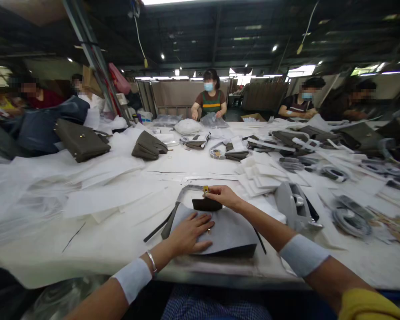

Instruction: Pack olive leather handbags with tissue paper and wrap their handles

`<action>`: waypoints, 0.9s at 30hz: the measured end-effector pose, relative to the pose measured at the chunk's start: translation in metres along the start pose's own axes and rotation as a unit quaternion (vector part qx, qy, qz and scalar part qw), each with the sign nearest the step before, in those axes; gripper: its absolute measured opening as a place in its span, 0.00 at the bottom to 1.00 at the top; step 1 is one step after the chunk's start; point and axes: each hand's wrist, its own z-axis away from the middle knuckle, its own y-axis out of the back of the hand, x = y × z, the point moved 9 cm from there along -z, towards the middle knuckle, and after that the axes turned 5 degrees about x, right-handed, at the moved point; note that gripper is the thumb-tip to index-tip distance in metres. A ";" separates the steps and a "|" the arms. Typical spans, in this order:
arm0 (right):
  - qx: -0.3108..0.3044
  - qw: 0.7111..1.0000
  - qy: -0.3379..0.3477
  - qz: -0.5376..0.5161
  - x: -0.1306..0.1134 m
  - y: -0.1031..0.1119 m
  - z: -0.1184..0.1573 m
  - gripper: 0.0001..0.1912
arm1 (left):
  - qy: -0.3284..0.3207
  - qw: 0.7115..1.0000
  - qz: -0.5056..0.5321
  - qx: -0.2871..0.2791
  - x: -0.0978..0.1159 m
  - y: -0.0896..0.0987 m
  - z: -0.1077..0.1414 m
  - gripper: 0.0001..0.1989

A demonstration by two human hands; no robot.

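In front of me on the table lies a dark handbag [235, 251], with a light sheet of wrapping paper [236, 231] spread over its face. My left hand [195, 233] rests flat on that paper, fingers spread, beside a small gold-coloured fitting [209, 230]. At the bag's top, my right hand [224, 195] pinches a small yellow piece [206, 190] between thumb and fingertips; its exact kind is too small to tell. A dark flap [206, 204] stands up just below the right hand. The wrapped handle [189, 189] arches away behind it, left of the yellow piece.
A grey tape dispenser [291, 204] stands right of the bag, near stacked white paper [262, 171]. Finished-looking dark bags [83, 140] sit at the left. Coiled wrapped straps [351, 222] lie at the right. Across the table a person [209, 100] handles plastic-wrapped items.
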 end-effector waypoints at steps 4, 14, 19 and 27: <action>-0.016 0.990 0.141 -0.009 -0.030 -0.006 0.049 0.15 | -0.019 0.999 -0.003 0.040 0.003 0.004 0.000 0.29; 0.008 0.962 0.261 0.082 -0.024 -0.037 0.110 0.25 | -0.038 0.984 -0.044 0.167 0.006 0.020 0.015 0.17; 0.006 0.956 0.270 0.113 -0.019 -0.047 0.113 0.31 | -0.030 0.978 -0.069 0.193 -0.001 0.025 0.021 0.13; 0.002 0.958 0.262 0.118 -0.012 -0.050 0.112 0.28 | -0.135 0.977 -0.050 0.158 0.028 0.019 0.027 0.15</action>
